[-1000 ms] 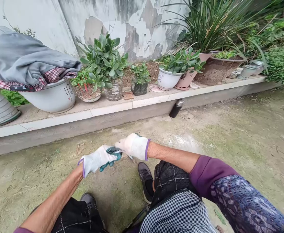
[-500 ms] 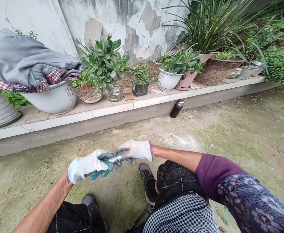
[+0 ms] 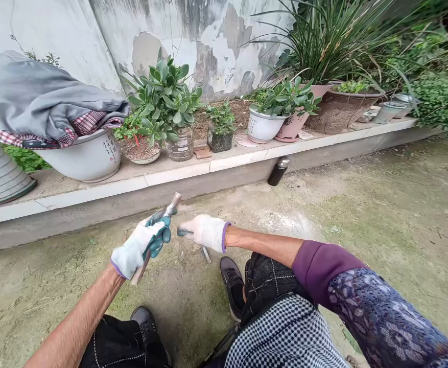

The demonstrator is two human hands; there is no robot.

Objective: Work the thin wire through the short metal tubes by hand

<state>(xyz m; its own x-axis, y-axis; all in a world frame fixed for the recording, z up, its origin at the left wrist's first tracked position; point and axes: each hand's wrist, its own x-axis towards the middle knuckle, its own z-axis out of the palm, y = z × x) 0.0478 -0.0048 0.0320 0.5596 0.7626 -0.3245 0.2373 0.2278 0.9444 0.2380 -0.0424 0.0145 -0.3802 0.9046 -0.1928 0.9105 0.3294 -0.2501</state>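
My left hand (image 3: 141,245), in a white glove with a green coated palm, is closed around a stick (image 3: 172,202). It slants up and away, and silvery wrapping shows near its upper end. My right hand (image 3: 203,231), gloved the same way, is closed just right of the stick and apart from it. A faint thin strand seems to run between the two hands. Below the right palm a short silvery end (image 3: 206,254) shows; whether this hand holds it or it lies on the ground I cannot tell.
A low tiled ledge (image 3: 178,176) crosses ahead, bearing several potted plants. Grey cloth (image 3: 51,97) covers a large white pot at the left. A black flask (image 3: 278,171) stands on the concrete against the ledge. My shoes (image 3: 232,278) are just below my hands.
My hands were together on the silvery part of the stick. Now the right hand has come off it, and the left has tilted the stick upright, its upper end showing.
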